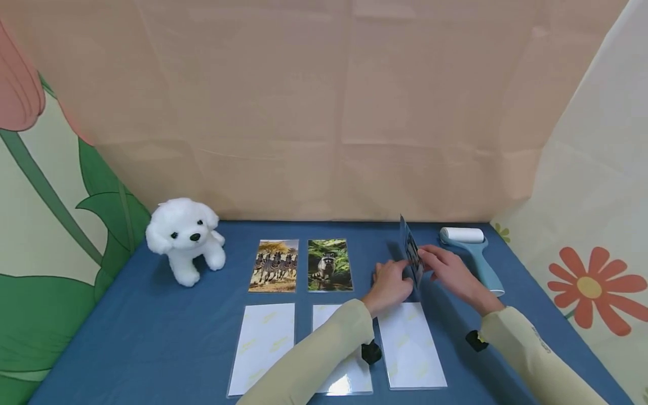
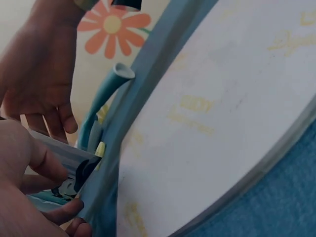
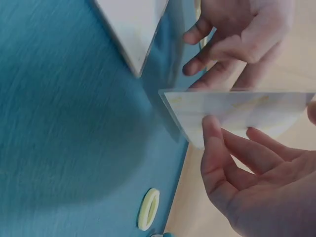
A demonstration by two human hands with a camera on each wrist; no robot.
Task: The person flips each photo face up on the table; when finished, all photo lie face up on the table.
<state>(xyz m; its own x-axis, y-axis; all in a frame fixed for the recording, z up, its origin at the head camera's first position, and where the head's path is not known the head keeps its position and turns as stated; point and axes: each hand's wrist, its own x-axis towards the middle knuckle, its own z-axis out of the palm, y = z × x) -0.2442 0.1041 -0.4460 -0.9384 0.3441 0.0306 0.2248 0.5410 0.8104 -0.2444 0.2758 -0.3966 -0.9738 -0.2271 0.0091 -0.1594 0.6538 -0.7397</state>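
Observation:
A laminated photo card point(image 1: 414, 256) stands on edge between the two hands, its dark picture facing left. The right hand point(image 1: 448, 275) holds it at the right side, with fingers point(image 3: 213, 129) on its white back. On the picture side is the left hand point(image 1: 391, 284), its fingers loosely spread at the card; how firmly they touch is hard to see. Below lies a face-down white card point(image 1: 411, 346). Left of the hands, a zebra photo card point(image 1: 275, 265) and a raccoon photo card point(image 1: 329, 265) lie face up.
Two more white cards, one at the left point(image 1: 265, 343) and a middle one point(image 1: 349, 374) partly under the left sleeve, lie in the front row. A blue-handled lint roller point(image 1: 478, 253) rests behind the right hand. A white plush dog point(image 1: 186, 239) sits at the left.

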